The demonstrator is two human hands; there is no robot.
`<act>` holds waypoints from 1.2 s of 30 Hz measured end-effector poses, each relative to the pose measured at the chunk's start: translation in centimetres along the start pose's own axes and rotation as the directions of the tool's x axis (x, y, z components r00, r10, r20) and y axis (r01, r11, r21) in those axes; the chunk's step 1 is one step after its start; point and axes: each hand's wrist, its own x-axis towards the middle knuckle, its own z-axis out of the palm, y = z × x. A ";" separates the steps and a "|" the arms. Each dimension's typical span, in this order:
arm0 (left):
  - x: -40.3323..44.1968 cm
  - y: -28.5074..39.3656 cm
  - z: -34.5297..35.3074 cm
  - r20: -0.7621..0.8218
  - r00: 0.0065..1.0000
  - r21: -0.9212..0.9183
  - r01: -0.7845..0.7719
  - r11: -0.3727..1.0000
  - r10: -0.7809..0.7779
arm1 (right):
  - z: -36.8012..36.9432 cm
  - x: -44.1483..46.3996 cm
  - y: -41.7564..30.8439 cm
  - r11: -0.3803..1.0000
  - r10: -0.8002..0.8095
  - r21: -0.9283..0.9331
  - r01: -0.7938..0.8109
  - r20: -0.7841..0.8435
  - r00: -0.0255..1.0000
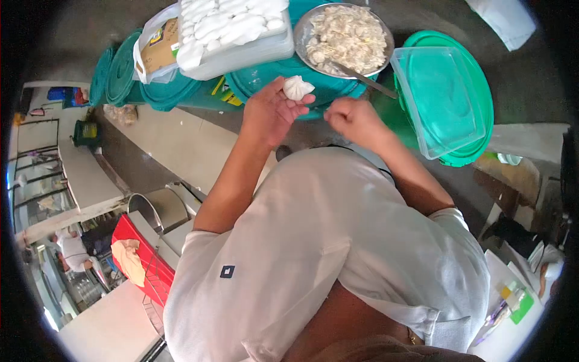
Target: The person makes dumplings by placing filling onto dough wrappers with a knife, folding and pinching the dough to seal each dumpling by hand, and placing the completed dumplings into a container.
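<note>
My left hand (pixel 274 113) holds a white pleated dumpling (pixel 297 88) on its fingers, the gathered side showing. To its right, my right hand (pixel 356 120) is apart from the dumpling, with its fingers curled together; whatever they may hold is too small to tell. Beyond my hands, a metal bowl (pixel 300 37) contains a pale chopped filling (pixel 347 37), and a flat metal utensil (pixel 368 81) rests in it with its end over the rim. Left of the bowl, a clear plastic container (pixel 241 63) is topped with rows of white dough pieces (pixel 226 27).
Green round lids (pixel 211 90) lie under the bowl and container. A clear rectangular tray (pixel 443 102) sits on another green lid (pixel 482 114) at the right. A plastic bag with a brown packet (pixel 160 48) stands at the upper left. Another person (pixel 73 250) is at the far left.
</note>
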 end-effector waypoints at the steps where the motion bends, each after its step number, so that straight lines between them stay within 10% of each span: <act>1: -0.2 0.7 -0.3 -0.017 1.000 0.006 -0.007 1.000 0.007 | 0.1 0.1 -0.6 0.994 0.077 -0.094 -0.061 0.167 0.983; 4: -0.8 1.7 -1.8 -0.080 0.996 0.043 -0.042 0.998 0.045 | 0.9 1.7 -2.2 0.899 -0.094 -0.402 0.171 0.205 0.974; 15: -0.7 4.0 -6.8 -0.205 0.978 0.086 -0.013 0.996 0.031 | 8.3 10.6 -6.5 0.931 -0.262 -0.297 0.213 -0.139 0.955; 22: -0.6 8.9 -9.9 -0.280 0.960 0.063 -0.004 0.998 0.022 | 6.2 18.2 -6.1 0.956 0.209 0.217 -0.197 -0.031 0.977; 27: -0.8 10.3 -14.9 -0.365 0.931 0.079 0.049 0.996 -0.017 | -0.7 29.7 -3.9 0.992 -0.007 -0.127 -0.019 -0.198 0.980; 36: -3.3 12.0 -20.1 -0.445 0.894 0.036 0.082 0.996 -0.057 | -1.8 44.3 -4.8 0.739 0.266 -0.591 -0.323 -0.184 0.946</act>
